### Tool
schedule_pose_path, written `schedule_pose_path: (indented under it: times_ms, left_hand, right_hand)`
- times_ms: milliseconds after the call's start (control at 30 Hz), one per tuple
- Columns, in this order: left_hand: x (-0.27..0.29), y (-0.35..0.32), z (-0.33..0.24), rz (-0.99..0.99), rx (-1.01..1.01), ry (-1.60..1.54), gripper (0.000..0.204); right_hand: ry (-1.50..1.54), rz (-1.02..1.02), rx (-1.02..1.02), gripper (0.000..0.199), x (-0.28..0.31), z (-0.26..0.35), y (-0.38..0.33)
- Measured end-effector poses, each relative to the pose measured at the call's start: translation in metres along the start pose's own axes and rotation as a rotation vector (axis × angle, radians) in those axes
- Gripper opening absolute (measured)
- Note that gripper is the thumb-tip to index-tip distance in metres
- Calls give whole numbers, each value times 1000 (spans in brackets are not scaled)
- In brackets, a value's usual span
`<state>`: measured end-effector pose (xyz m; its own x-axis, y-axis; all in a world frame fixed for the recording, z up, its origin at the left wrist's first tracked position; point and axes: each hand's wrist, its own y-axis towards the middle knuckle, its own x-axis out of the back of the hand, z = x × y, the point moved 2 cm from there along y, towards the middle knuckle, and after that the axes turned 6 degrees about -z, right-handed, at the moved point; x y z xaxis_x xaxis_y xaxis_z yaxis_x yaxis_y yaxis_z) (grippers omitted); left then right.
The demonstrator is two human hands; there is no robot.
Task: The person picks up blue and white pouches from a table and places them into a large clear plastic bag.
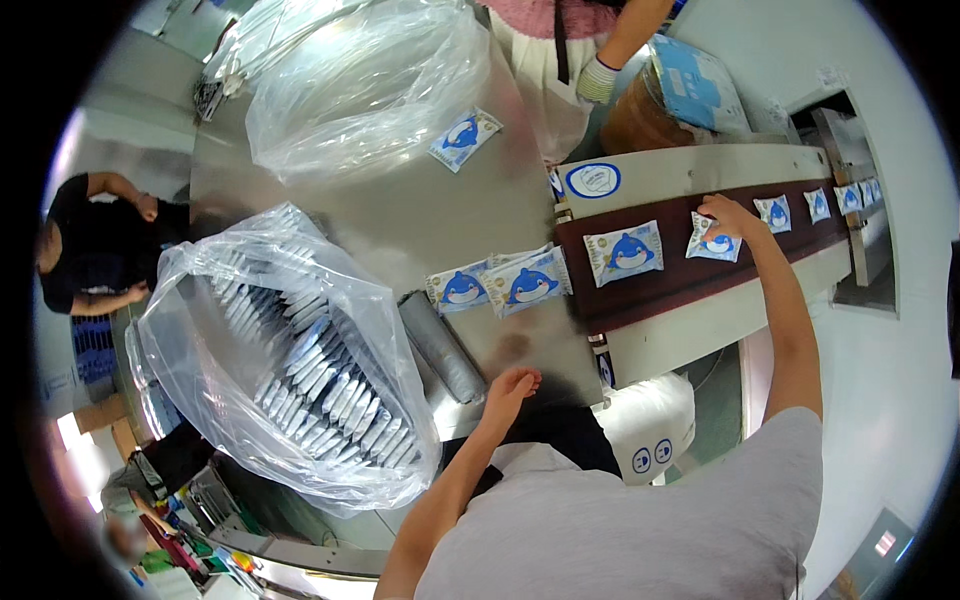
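Note:
My right hand (pixel 728 217) reaches over the dark red conveyor belt (pixel 680 272), its fingers closed on a white and blue packet (pixel 714 246) with a dolphin picture. Near the table's front edge, my left hand (pixel 515 386) is held with curled fingers, and nothing shows in it. Another packet (pixel 625 252) lies on the belt, closer to the table. Where the belt meets the metal table (pixel 400 220), several packets (pixel 530 281) overlap one another. A grey rolled bundle (pixel 440 345) rests left of my left hand.
A large clear plastic bag (pixel 400 380) with rows of packets fills the table's left side. Another clear bag (pixel 370 90) lies at the far side, near a single packet (pixel 462 138). More packets (pixel 774 213) line the belt. Across the table stands a co-worker (pixel 560 60); another person (pixel 100 240) is at left.

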<state>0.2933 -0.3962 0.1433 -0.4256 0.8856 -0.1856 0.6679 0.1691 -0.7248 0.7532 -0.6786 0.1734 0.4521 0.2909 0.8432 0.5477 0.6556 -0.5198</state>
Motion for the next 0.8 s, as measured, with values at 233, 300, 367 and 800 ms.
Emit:
schedule_pose_path:
  times_ms: [233,300,367,800]
  left_hand:
    - [-25,53,6,-186,140,-411,35]
    - [-26,73,14,-102,145,-482,41]
    - [-32,86,16,-71,172,-579,42]
    - [-18,72,25,5,-137,-873,50]
  right_hand:
    - [512,5,621,45,65,142,55]
    - [454,110,782,45,79,212,65]
    - [477,395,728,57,70,259,85]
    - [504,-235,385,99,-103,331,5]
